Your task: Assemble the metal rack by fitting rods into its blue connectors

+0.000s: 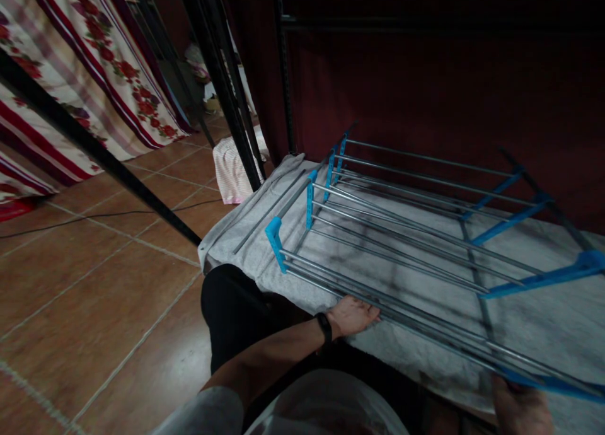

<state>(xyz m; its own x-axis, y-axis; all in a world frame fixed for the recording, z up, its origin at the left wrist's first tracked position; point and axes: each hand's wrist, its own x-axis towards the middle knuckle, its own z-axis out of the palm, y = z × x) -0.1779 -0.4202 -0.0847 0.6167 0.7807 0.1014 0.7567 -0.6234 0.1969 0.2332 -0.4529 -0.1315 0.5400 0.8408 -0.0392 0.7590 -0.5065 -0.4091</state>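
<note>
A shoe rack [392,217] of thin metal rods and blue plastic brackets rests on a grey cloth-covered surface, extending to the right. My left hand [354,315], with a black band at the wrist, is closed around the rack's nearest lower rods, between its end brackets. At the lower right, my right hand [520,406] grips the near edge beside a blue bracket [558,384]; its fingers are partly hidden and blurred. A blue corner bracket [275,243] stands at the rack's near left end. One loose metal rod [267,214] lies on the cloth to its left.
Dark metal posts [222,75] rise at the left, one slanting down to the corner of the grey cloth [222,239]. A dark red wall [425,94] stands behind. Beyond are a tiled floor [94,284], a cable [118,213] and a floral curtain [94,63].
</note>
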